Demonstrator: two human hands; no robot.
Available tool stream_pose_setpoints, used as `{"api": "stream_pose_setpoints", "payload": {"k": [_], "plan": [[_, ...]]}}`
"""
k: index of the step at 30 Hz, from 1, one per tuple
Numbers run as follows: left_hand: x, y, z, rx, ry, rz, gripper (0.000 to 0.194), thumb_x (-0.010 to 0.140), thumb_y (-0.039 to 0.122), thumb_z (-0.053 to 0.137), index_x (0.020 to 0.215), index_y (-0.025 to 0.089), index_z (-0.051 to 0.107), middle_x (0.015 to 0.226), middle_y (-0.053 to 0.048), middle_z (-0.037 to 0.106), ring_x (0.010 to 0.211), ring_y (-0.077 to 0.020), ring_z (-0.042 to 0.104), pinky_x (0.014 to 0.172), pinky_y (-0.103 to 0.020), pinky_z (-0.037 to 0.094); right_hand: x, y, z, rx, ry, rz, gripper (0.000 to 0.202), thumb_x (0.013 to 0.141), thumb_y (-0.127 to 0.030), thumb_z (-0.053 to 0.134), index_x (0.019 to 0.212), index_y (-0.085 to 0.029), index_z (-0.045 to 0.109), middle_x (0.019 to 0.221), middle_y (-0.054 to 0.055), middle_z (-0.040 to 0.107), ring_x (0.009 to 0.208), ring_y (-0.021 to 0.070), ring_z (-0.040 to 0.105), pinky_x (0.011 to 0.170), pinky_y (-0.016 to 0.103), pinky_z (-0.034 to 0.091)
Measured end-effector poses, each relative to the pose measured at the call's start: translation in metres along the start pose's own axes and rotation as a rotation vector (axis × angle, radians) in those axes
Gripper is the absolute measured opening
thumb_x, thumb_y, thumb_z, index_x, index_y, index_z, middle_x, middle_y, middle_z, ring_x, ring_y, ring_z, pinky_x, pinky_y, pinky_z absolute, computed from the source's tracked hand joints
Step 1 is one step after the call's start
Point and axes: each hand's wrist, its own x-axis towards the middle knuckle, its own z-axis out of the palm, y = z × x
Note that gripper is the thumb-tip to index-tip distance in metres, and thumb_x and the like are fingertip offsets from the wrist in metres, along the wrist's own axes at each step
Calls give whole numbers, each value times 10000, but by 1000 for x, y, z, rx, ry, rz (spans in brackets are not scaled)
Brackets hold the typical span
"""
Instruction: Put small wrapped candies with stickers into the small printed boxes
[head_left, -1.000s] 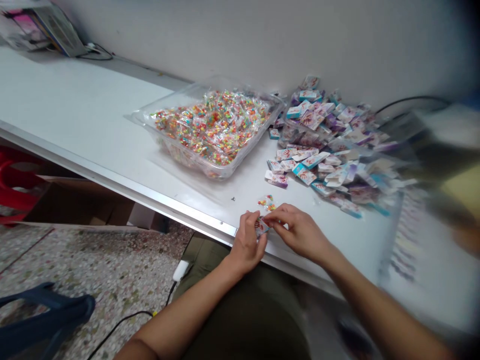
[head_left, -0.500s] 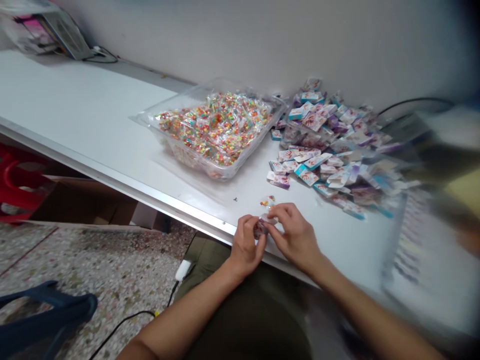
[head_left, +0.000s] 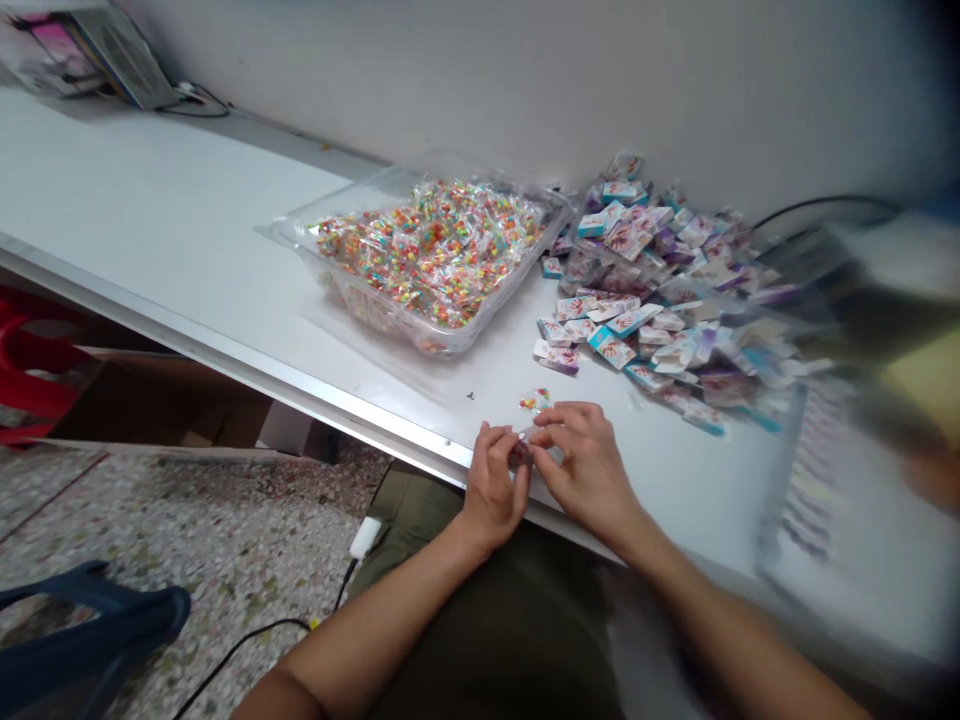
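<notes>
At the table's (head_left: 217,290) near edge, the left hand (head_left: 493,485) and right hand (head_left: 589,470) meet, fingers closed round a small printed packet (head_left: 519,453), mostly hidden. Just beyond them lie a few candy sachets (head_left: 535,401). Farther back, toward the wall edge, stands a clear tray (head_left: 450,340) of colourful sachets, with heaped little boxes (head_left: 660,260) to its right.
</notes>
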Motion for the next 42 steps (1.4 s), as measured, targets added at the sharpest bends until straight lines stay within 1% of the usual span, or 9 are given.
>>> {"api": "stream_pose_setpoints", "payload": {"k": [5,9,15,17,20,25,32,39,42], "plan": [[1,-2,-8,102,8,11,414,828,134,577,1216,186,441,1090,-119,592,1052,-248,587,1000,-552,448,14,-6,-2,-69,-299,153,37,817,-171,588,799,-195,609,930,68,682,928,252,568,805,378,398],[0,-3,-23,142,-26,1,414,809,145,622,1195,166,477,1065,-131,626,1004,-261,583,900,-494,480,23,-4,4,53,-392,344,306,819,-241,601,1109,-191,517,896,36,682,722,185,604,690,297,398],[11,-2,-49,-150,-192,-138,286,859,174,594,1141,195,555,1123,-110,633,948,-199,616,802,-346,517,27,-6,-1,-64,-478,276,413,849,-267,601,1244,-221,492,821,7,698,776,218,645,635,277,348],[18,-3,-53,-234,-256,-257,237,875,203,594,1110,197,562,1082,-90,641,827,-152,627,709,-278,521,23,-7,0,-84,-444,228,353,863,-258,584,1208,-231,515,854,9,703,772,216,647,623,279,355],[24,-6,-54,-266,-355,-332,293,874,238,600,1152,183,524,926,-49,642,693,-123,610,637,-247,514,11,-6,6,-103,-232,86,253,866,-226,572,1116,-199,544,992,64,675,868,226,629,656,294,409],[14,-7,-37,-36,-312,-202,411,832,260,624,1204,157,483,1038,-108,630,868,-206,639,725,-328,544,-3,-1,14,-170,36,-135,70,885,-213,561,864,-181,619,989,107,633,934,247,553,757,346,466],[6,-1,-23,220,-102,-99,310,809,234,635,1096,161,544,941,-100,683,949,-292,643,831,-462,532,-4,-5,12,-144,73,-207,87,864,-142,574,856,-178,652,1093,113,639,1038,278,513,836,429,456],[-2,-4,-19,165,-89,-116,443,871,236,599,1291,153,482,1089,-133,695,967,-229,695,823,-343,587,-10,-12,19,6,235,-95,91,870,-136,569,839,-182,641,977,98,616,1018,256,503,879,436,449],[-4,-5,-17,163,-82,-67,503,872,196,588,1351,134,446,1141,-153,685,1014,-232,688,863,-340,581,-8,-12,18,-47,128,-33,104,848,-152,592,767,-195,640,964,84,639,995,269,507,854,444,433]]}}
